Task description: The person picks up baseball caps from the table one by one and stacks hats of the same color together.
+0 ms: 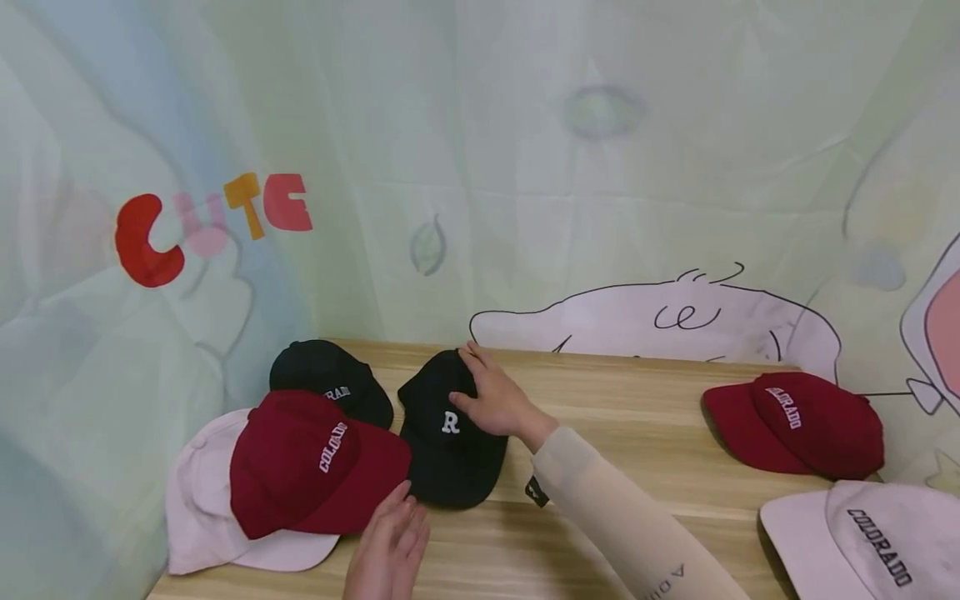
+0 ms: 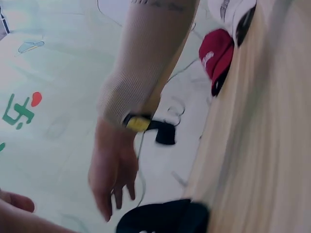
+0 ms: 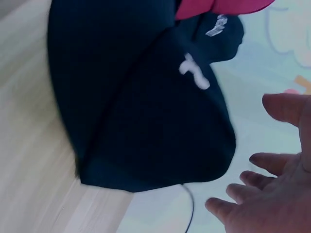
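A black cap with a white letter R [image 1: 438,467] lies on the wooden table. My right hand [image 1: 498,398] is over its right side in the head view, fingers stretched out. From the right wrist, a gap shows between those spread fingers [image 3: 286,109] and the cap's crown [image 3: 155,136]. My left hand [image 1: 390,542], fingers loosely extended, is by the brim of a dark red cap [image 1: 292,467] and grips nothing. That red cap sits on a pale pink cap [image 1: 198,492]. Behind it rests another black cap [image 1: 318,367], its lettering partly hidden.
At the table's right side lie a second dark red cap [image 1: 810,425] and a whitish cap [image 1: 900,533], both lettered. Printed fabric [image 1: 510,167] hangs along the left and back of the wooden table [image 1: 622,417]. A dark strap with a tag hangs from my right wrist.
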